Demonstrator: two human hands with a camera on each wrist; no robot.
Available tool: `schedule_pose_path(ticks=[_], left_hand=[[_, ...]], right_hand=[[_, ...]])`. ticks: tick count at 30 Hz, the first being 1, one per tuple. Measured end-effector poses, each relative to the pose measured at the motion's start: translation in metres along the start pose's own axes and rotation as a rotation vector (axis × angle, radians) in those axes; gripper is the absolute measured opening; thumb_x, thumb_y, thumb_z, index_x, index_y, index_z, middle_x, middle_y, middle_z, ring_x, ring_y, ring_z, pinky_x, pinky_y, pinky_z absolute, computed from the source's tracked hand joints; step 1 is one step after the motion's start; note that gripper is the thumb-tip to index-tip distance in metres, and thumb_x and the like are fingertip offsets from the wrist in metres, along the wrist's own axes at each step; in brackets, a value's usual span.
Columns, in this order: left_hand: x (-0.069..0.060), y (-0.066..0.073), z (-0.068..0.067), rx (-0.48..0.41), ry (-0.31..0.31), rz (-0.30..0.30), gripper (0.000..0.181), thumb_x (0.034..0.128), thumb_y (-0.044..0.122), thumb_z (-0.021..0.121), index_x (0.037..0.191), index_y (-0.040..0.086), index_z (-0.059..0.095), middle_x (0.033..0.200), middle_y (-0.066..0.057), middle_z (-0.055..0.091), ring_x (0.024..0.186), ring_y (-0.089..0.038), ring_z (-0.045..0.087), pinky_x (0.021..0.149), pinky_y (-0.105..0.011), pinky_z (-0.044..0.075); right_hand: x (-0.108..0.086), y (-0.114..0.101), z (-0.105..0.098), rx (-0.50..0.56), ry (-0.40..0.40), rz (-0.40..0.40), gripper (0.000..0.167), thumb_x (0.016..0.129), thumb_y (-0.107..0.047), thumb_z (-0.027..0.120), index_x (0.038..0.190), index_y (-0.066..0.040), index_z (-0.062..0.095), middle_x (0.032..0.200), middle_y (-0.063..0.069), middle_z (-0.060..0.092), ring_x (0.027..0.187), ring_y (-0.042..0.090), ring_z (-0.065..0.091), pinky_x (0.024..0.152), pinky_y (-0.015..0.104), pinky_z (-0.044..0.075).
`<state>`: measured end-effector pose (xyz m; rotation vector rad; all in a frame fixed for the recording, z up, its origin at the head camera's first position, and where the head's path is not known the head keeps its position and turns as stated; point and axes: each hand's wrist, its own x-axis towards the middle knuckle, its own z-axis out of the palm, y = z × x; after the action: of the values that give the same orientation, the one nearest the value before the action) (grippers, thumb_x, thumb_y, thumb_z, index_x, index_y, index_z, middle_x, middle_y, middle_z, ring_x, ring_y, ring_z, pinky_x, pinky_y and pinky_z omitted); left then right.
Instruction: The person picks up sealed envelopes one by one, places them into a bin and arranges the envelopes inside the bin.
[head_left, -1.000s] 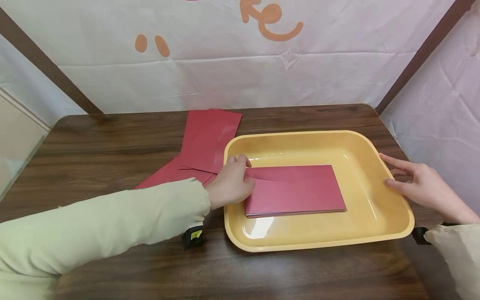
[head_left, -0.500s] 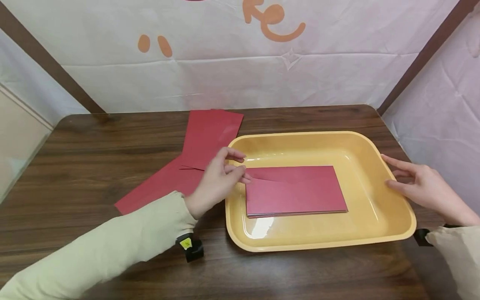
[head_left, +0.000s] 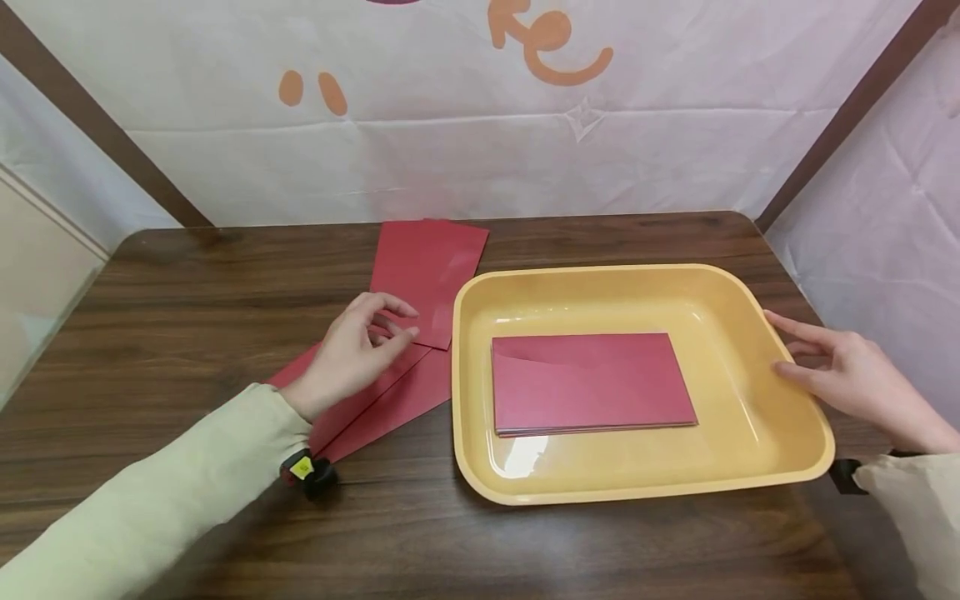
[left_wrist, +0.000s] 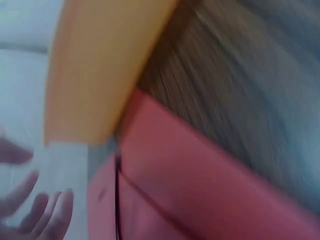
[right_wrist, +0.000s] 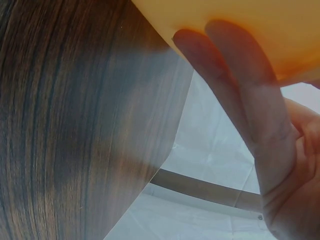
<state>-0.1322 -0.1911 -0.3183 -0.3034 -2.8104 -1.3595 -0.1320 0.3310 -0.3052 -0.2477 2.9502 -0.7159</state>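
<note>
A yellow plastic tray [head_left: 637, 492] stands at the table's right side. Inside it lies a neat stack of red envelopes [head_left: 592, 383]. Left of the tray, several loose red envelopes [head_left: 427, 275] overlap on the table; their near part is partly covered by my left hand [head_left: 348, 354]. That hand hovers over them with loosely bent fingers and holds nothing; its fingers [left_wrist: 60, 215] look apart from the paper in the left wrist view. My right hand [head_left: 847, 367] grips the tray's right rim, thumb inside. In the right wrist view, its fingers [right_wrist: 245, 75] press the outer wall.
The dark wooden table [head_left: 525, 550] shows bare wood in front and at the left. A white printed cloth [head_left: 465, 158] hangs behind its far edge, and another cloth [head_left: 885, 233] hangs at the right.
My left hand has left the stack in the tray and moved left over the loose envelopes, its fingers loosening. My right hand stays on the tray's rim.
</note>
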Motion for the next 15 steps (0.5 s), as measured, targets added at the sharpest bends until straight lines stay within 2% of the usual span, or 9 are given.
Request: schedule_pose_path(ticks=[2, 5, 7, 9, 12, 15], left_hand=[[0.004, -0.008, -0.003, 0.080, -0.052, 0.081, 0.027, 0.0895, 0.014, 0.066, 0.114, 0.005, 0.059, 0.113, -0.012, 0.053, 0.093, -0.025, 0.060, 0.082, -0.040, 0.049], [0.013, -0.018, -0.006, 0.239, -0.112, 0.240, 0.036, 0.0884, 0.019, 0.068, 0.121, 0.006, 0.059, 0.121, -0.011, 0.052, 0.107, -0.028, 0.055, 0.090, -0.046, 0.047], [0.022, -0.024, -0.009, 0.375, -0.149, 0.345, 0.043, 0.0898, 0.024, 0.067, 0.128, 0.007, 0.056, 0.132, -0.012, 0.048, 0.122, -0.030, 0.048, 0.100, -0.049, 0.042], [0.032, -0.029, -0.011, 0.501, -0.185, 0.421, 0.049, 0.0918, 0.028, 0.063, 0.136, 0.010, 0.051, 0.142, -0.013, 0.043, 0.132, -0.031, 0.039, 0.107, -0.050, 0.035], [0.047, -0.034, -0.014, 0.627, -0.260, 0.480, 0.056, 0.0950, 0.031, 0.058, 0.146, 0.016, 0.040, 0.154, -0.013, 0.031, 0.142, -0.032, 0.029, 0.112, -0.051, 0.028], [0.058, -0.037, -0.012, 0.665, -0.345, 0.480, 0.060, 0.0964, 0.031, 0.055, 0.150, 0.020, 0.032, 0.159, -0.011, 0.020, 0.145, -0.032, 0.021, 0.114, -0.049, 0.025]], right_hand=[[0.000, 0.000, 0.001, -0.002, -0.003, -0.001, 0.062, 0.089, -0.018, 0.067, 0.145, -0.008, 0.041, 0.100, 0.026, 0.069, 0.063, -0.003, 0.061, 0.054, 0.019, 0.045], [0.000, -0.001, 0.003, -0.006, -0.005, 0.006, 0.062, 0.089, -0.017, 0.067, 0.144, -0.006, 0.041, 0.100, 0.027, 0.069, 0.061, -0.002, 0.062, 0.054, 0.020, 0.047], [-0.001, 0.000, 0.003, -0.001, -0.007, 0.003, 0.062, 0.089, -0.016, 0.067, 0.144, -0.005, 0.041, 0.099, 0.027, 0.069, 0.062, -0.002, 0.062, 0.054, 0.020, 0.047], [-0.001, 0.001, 0.003, 0.004, -0.004, -0.002, 0.062, 0.089, -0.015, 0.067, 0.144, -0.005, 0.041, 0.099, 0.026, 0.069, 0.062, -0.002, 0.061, 0.054, 0.019, 0.046], [-0.001, 0.002, 0.003, 0.017, 0.002, -0.018, 0.062, 0.088, -0.014, 0.068, 0.144, -0.005, 0.041, 0.098, 0.025, 0.070, 0.063, -0.003, 0.061, 0.055, 0.017, 0.046], [-0.002, 0.002, 0.003, 0.016, 0.004, -0.024, 0.062, 0.088, -0.014, 0.068, 0.144, -0.005, 0.042, 0.098, 0.025, 0.070, 0.063, -0.004, 0.061, 0.055, 0.017, 0.046]])
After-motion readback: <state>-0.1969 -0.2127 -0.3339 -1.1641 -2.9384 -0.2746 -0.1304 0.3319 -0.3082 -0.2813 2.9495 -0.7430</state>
